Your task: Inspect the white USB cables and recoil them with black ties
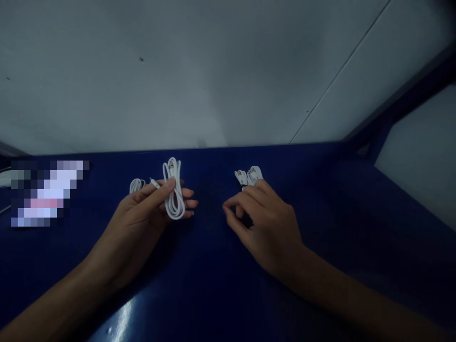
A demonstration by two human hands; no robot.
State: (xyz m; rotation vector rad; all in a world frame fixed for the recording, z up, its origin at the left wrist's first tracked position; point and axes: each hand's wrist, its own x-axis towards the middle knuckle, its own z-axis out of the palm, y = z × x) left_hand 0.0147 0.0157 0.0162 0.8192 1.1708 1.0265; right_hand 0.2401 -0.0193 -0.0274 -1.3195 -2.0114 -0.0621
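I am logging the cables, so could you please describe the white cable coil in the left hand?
The white cable coil is a thin, smooth cord, plastic by its look, wound into a long narrow loop bundle. It stands roughly upright above the blue table, pinched between thumb and fingers of the left hand. One plug end pokes out leftward.

A dark blue table (pixel 221 294) fills the lower scene, glossy near its front edge. Behind the table rises a pale grey wall (pixel 199 71), crossed by one thin diagonal seam. Right of the table, a dark blue frame bar (pixel 399 107) slants upward.
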